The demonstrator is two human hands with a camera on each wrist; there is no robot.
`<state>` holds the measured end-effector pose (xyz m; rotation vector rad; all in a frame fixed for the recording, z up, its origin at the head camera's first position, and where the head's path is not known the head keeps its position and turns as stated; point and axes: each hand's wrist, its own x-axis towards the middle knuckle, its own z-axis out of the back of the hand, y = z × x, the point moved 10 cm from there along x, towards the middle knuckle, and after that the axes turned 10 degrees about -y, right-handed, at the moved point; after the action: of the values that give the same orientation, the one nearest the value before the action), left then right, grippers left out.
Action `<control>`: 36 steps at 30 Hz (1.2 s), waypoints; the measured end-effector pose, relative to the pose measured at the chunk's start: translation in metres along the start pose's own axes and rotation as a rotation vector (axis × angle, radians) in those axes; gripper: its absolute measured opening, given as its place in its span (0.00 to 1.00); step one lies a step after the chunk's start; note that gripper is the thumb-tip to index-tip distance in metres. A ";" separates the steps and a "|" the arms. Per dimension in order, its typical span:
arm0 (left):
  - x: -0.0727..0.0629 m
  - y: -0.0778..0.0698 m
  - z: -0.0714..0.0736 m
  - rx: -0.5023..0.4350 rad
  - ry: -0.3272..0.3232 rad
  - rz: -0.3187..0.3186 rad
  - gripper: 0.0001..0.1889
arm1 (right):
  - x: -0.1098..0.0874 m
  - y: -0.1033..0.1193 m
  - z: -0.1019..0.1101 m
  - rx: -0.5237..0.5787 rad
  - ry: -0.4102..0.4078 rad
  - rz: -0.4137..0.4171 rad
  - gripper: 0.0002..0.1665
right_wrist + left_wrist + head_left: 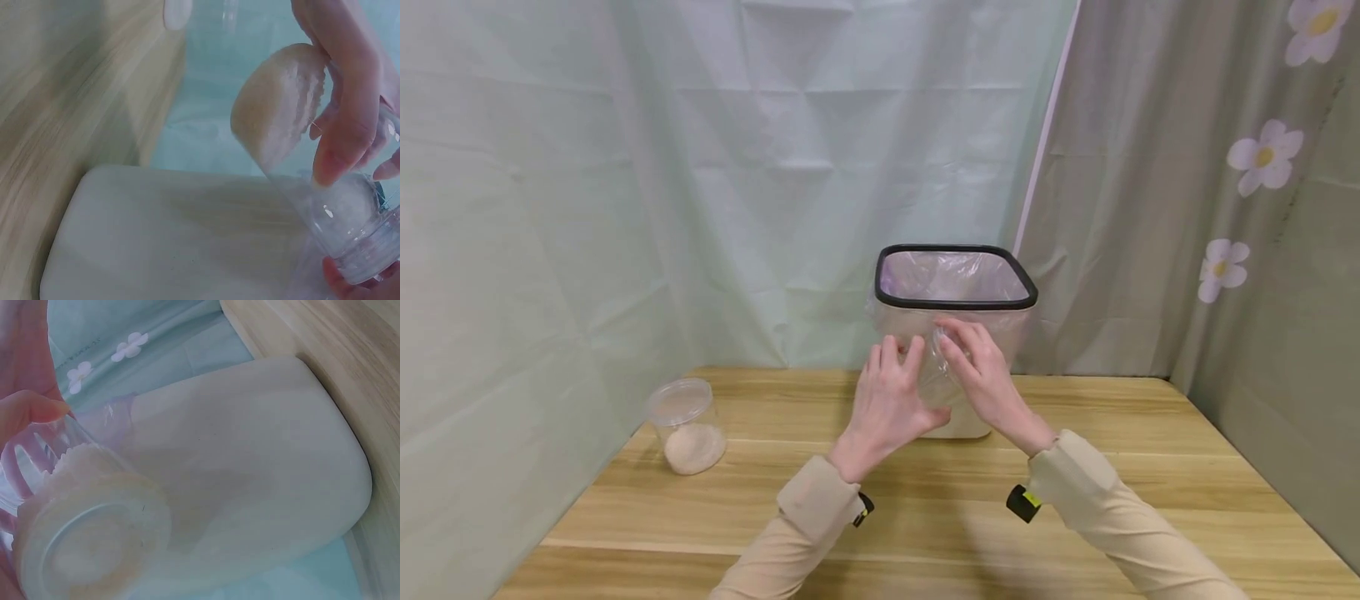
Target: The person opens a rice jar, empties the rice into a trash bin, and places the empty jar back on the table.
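In front of the bin, both hands hold a clear plastic jar (936, 367) of pale grains. The left hand (883, 404) grips its body; in the right wrist view the left thumb (337, 153) lies along the side. Over the upper end curl the fingers of the right hand (992, 379). The jar tilts, its grains (281, 100) gathered at the lower end, which the left hand hides in the head view. In the left wrist view the jar's round base (94, 544) faces me. Behind stands a beige bin (250, 444), with a translucent bag (951, 271) inside its black rim (955, 305).
A second clear lidded jar (688, 429), partly filled with pale grains, stands near the left edge of the wooden table (1112, 500). Pale green curtains (760, 167) enclose the back and left. A greyish curtain (1120, 208) with white flowers hangs at the right.
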<state>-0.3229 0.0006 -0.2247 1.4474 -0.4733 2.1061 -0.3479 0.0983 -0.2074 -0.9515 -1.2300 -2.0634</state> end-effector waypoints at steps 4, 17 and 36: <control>-0.001 0.002 -0.004 -0.055 0.040 0.018 0.44 | 0.001 -0.002 -0.001 -0.019 -0.003 -0.034 0.25; -0.007 0.011 -0.019 -0.221 0.176 0.096 0.44 | 0.001 -0.007 -0.008 -0.064 0.048 -0.106 0.24; -0.013 0.026 -0.033 -0.411 0.355 0.243 0.40 | 0.002 -0.002 -0.015 -0.047 0.102 0.035 0.20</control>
<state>-0.3596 -0.0049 -0.2480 0.7987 -0.9102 2.2185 -0.3548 0.0858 -0.2115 -0.8711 -1.1098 -2.0948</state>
